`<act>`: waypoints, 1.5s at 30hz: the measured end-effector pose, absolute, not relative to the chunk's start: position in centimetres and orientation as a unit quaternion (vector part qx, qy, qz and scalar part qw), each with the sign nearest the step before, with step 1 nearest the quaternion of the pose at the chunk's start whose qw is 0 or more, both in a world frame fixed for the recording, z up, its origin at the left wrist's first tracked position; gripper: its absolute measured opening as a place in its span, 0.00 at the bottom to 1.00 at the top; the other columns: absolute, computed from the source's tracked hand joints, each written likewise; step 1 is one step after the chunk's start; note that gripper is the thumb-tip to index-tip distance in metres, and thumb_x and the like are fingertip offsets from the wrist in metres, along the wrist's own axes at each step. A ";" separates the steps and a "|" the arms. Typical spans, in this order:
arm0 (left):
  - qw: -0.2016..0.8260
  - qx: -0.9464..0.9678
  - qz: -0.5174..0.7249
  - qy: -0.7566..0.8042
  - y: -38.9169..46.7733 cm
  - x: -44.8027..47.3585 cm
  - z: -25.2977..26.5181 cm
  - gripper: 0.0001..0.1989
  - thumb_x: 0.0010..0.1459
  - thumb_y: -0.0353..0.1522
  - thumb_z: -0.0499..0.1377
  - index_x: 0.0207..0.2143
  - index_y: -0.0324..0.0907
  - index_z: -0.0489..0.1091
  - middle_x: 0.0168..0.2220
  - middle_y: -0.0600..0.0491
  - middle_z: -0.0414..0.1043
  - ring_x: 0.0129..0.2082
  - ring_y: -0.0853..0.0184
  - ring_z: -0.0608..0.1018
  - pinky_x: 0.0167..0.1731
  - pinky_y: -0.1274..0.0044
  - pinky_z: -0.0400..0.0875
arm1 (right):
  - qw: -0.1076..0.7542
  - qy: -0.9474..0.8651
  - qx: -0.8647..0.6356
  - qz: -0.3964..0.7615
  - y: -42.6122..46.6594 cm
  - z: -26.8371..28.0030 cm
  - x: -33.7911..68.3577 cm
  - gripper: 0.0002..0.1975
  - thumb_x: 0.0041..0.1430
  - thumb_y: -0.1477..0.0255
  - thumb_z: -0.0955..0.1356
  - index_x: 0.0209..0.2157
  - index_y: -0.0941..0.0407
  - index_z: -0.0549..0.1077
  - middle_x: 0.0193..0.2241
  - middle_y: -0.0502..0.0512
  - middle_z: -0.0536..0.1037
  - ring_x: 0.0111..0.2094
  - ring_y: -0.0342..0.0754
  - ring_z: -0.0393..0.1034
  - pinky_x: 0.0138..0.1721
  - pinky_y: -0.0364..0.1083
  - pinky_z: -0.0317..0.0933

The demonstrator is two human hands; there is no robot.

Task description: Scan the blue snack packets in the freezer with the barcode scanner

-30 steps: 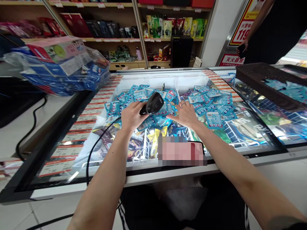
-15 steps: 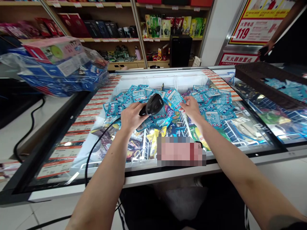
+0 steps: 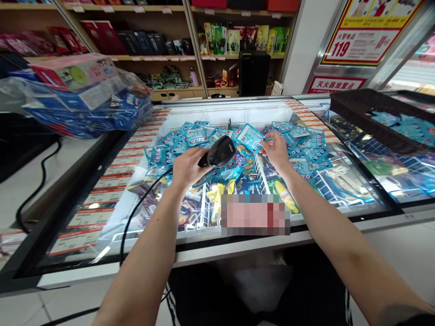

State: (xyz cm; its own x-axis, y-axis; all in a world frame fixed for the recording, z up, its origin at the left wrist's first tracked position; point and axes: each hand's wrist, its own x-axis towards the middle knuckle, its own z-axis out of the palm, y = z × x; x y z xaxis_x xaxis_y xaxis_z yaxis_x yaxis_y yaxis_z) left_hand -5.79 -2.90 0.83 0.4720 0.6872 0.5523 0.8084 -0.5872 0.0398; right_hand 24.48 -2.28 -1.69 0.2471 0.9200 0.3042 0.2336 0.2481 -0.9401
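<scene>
My left hand [image 3: 189, 168] is wrapped round the handle of a black barcode scanner [image 3: 221, 151], its head tilted toward the right. A black cable runs from it down past my forearm. Between the fingers of my right hand [image 3: 274, 151] is one blue packet [image 3: 250, 137], gripped by its lower right corner, with a printed barcode on its upper left. The scanner head is close to this packet but apart from it. Loose blue packets [image 3: 197, 135] lie in a heap on the glass top to the left, and more blue packets [image 3: 306, 140] lie to the right.
Below is a chest freezer [image 3: 190, 256] with wire baskets of colourful packs. A brown basket [image 3: 367, 118] with blue packets stands at the right. Boxes in clear plastic [image 3: 84, 99] sit at the left. Shelves [image 3: 152, 58] with goods line the back.
My right hand has shifted slightly to the right with the blue packet, which now sits a little farther from the scanner. The person at the upper right has left the view.
</scene>
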 end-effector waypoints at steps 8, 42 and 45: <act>0.118 -0.859 -0.243 -0.436 -3.1 -5.5 0.9 0.20 0.54 0.40 0.57 0.49 0.45 0.69 0.39 0.50 0.74 0.42 0.61 0.75 0.33 0.76 0.65 | 0.572 -0.541 -0.539 0.299 -2.3 -1.9 24.5 0.15 0.52 0.60 0.68 0.38 0.50 0.61 0.22 0.45 0.71 0.24 0.47 0.71 0.22 0.46 0.65; 0.122 -0.849 -0.238 -0.456 -3.2 -5.6 1.0 0.18 0.55 0.40 0.56 0.48 0.46 0.70 0.41 0.50 0.74 0.43 0.61 0.74 0.34 0.75 0.65 | 0.575 -0.508 -0.599 0.230 -2.5 -1.1 26.3 0.21 0.51 0.61 0.67 0.45 0.54 0.62 0.22 0.50 0.72 0.21 0.51 0.70 0.23 0.52 0.68; 0.123 -0.847 -0.240 -0.457 -3.1 -5.7 0.9 0.18 0.55 0.40 0.55 0.48 0.46 0.70 0.40 0.49 0.74 0.42 0.60 0.74 0.33 0.75 0.65 | 0.581 -0.500 -0.602 0.223 -2.1 -1.3 26.8 0.22 0.51 0.59 0.66 0.45 0.55 0.62 0.23 0.51 0.72 0.22 0.51 0.71 0.23 0.52 0.68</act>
